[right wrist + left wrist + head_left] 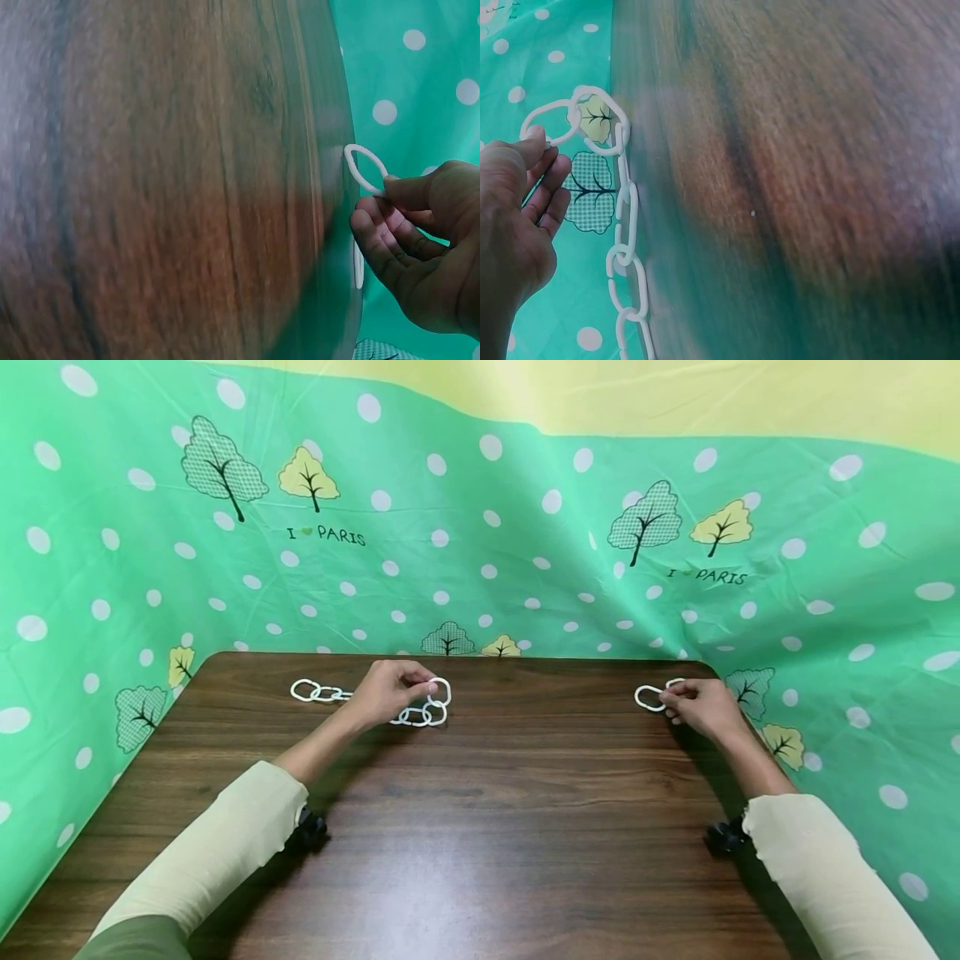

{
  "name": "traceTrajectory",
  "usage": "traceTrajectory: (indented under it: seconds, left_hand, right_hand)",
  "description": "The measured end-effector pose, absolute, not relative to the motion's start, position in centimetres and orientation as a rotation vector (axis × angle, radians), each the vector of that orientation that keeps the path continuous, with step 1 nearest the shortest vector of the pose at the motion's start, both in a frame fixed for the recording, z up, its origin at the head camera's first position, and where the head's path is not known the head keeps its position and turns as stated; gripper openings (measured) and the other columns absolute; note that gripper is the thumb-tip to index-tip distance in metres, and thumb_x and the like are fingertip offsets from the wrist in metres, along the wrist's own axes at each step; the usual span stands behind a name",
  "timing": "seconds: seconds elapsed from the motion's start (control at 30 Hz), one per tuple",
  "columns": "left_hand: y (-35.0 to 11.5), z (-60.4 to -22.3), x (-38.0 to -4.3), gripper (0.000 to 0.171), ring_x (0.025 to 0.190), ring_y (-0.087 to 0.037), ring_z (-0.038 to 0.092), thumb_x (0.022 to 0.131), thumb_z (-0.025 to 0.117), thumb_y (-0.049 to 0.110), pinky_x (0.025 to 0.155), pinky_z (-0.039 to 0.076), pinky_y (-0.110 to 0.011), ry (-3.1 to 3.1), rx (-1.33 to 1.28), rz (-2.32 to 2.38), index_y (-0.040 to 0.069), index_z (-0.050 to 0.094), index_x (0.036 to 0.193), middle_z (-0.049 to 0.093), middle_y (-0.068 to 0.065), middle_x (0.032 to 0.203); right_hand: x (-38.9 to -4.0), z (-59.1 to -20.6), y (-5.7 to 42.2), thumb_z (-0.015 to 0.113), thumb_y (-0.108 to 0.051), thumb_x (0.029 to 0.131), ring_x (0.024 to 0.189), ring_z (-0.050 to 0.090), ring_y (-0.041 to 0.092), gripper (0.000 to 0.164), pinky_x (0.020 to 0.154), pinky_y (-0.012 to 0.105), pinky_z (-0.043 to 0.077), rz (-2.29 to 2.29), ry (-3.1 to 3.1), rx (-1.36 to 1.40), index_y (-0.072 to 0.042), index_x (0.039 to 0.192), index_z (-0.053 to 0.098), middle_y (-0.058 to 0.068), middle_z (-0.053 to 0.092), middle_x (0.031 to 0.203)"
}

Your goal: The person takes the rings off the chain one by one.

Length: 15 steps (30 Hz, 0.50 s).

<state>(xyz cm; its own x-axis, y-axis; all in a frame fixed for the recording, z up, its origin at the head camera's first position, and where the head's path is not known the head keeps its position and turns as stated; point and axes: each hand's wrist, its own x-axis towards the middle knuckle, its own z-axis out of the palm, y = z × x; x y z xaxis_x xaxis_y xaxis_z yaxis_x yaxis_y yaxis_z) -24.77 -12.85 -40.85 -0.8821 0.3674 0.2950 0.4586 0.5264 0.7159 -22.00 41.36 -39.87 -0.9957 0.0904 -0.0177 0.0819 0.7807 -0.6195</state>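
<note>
- Cloth (56,668): green with white dots, it hangs to the left, behind and to the right of the table, printed with small trees (and "PARIS", twice).
- Left sleeve (217,843): pale, coming in from the lower left, with a black gadget (311,828) under the wrist.
- Chain (304,691): white oval links, near the table's back edge, left of centre. One end shows to the left of the left hand; the next stretch is hidden behind the hand, and the rest shows beyond it, doubling back up to the fingers.
- Left hand (390,692): thumb and finger pinch the chain's end link (551,122) (the wrist view shows this best).
- Table (517,793): dark brown wood, with a pale glare towards the near side.
- Loose link (649,697): white, near the back right corner, well apart from the chain, poking out left of the right hand.
- Second link (358,264): at the table's edge, partly covered by the fingers (whether the two are joined, I cannot tell).
- Right hand (702,703): thumb and fingertip pinch the loose link, the other fingers bent.
- Right sleeve (832,868): pale too, another black gadget (726,839) at its cuff.
</note>
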Motion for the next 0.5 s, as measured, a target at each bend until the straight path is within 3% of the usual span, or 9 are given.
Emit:
traceTrajectory:
  seconds: [0.23, 0.5]
  left_hand:
    - [-13.1, -41.1, -24.8, 0.012, 0.086, -0.014, 0.076, 0.102, 0.085, 0.014, 0.077, 0.057, -0.023, -2.655, -0.718, -1.314, 0.004, 0.087, 0.109, 0.086, -0.010, 0.098]
    - [-13.3, -41.1, -24.7, 0.011, 0.086, -0.016, 0.076, 0.101, 0.086, 0.012, 0.077, 0.057, -0.023, -2.638, -0.728, -1.320, 0.003, 0.087, 0.108, 0.086, -0.011, 0.097]
  right_hand:
    - [-22.2, -40.4, 42.4, 0.068, -0.017, 0.113, 0.068, 0.076, 0.013, 0.039, 0.064, 0.031, 0.065, 0.996, -2.982, -0.173, 0.019, 0.126, 0.070, 0.022, 0.082, 0.088]
    - [-22.7, -41.3, 43.7, 0.070, -0.012, 0.111, 0.067, 0.074, 0.008, 0.036, 0.064, 0.030, 0.066, 1.052, -2.962, -0.275, 0.020, 0.127, 0.071, 0.009, 0.082, 0.082]
